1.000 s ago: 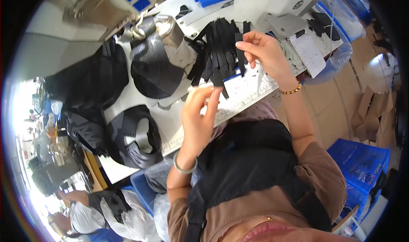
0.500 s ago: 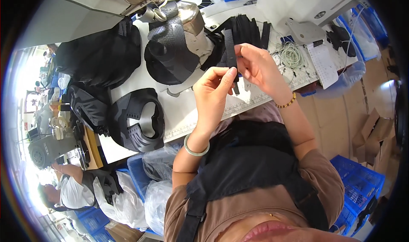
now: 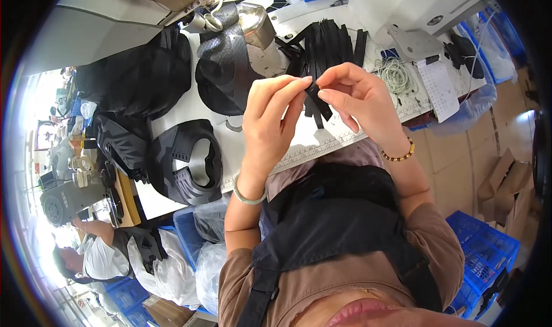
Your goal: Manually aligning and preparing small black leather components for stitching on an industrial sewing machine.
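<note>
In front of me, over the near edge of the worktable, my left hand (image 3: 269, 117) pinches a narrow black strap (image 3: 318, 105) between thumb and fingertips. My right hand (image 3: 363, 101) faces it from the other side, its thumb and forefinger drawn together at the strap's upper part. The strap slants down between the two hands; its upper end is partly hidden by the fingers. Just beyond lies a bundle of similar black straps (image 3: 330, 42). Left of that, a black shoe upper (image 3: 221, 77) rests by a shiny metal part (image 3: 256, 25).
More black shoe uppers (image 3: 167, 161) lie at the left, near a dark cloth heap (image 3: 138, 77). A ruler scale (image 3: 313, 150) runs along the table's front. Pale cord (image 3: 397, 77) and a paper sheet (image 3: 438, 91) sit right. Blue crates (image 3: 480, 252) stand lower right; a co-worker (image 3: 103, 258) sits left.
The strap, upright before, now slants down to the right between my hands. My left hand has shifted left and up; my right hand has turned, bringing its thumb and forefinger to the strap.
</note>
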The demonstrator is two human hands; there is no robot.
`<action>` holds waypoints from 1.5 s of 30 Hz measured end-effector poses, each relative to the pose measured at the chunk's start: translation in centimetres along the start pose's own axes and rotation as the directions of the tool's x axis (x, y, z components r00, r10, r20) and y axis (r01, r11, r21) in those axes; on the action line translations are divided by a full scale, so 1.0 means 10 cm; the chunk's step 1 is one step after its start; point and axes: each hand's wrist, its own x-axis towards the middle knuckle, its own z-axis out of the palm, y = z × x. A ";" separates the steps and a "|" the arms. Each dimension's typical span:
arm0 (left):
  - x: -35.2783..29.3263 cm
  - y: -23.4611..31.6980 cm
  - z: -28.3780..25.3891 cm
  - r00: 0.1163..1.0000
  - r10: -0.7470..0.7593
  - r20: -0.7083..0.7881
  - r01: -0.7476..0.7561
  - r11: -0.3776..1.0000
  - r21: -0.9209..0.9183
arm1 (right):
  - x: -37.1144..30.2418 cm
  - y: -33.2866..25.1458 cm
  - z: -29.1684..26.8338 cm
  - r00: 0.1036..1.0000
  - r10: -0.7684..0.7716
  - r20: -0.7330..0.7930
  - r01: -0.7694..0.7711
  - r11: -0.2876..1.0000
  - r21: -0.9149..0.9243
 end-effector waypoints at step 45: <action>-0.07 0.12 -0.47 0.573 -0.736 0.361 0.721 0.244 -0.648 | 0.18 -0.08 0.12 0.803 -0.448 0.393 0.583 0.458 -0.671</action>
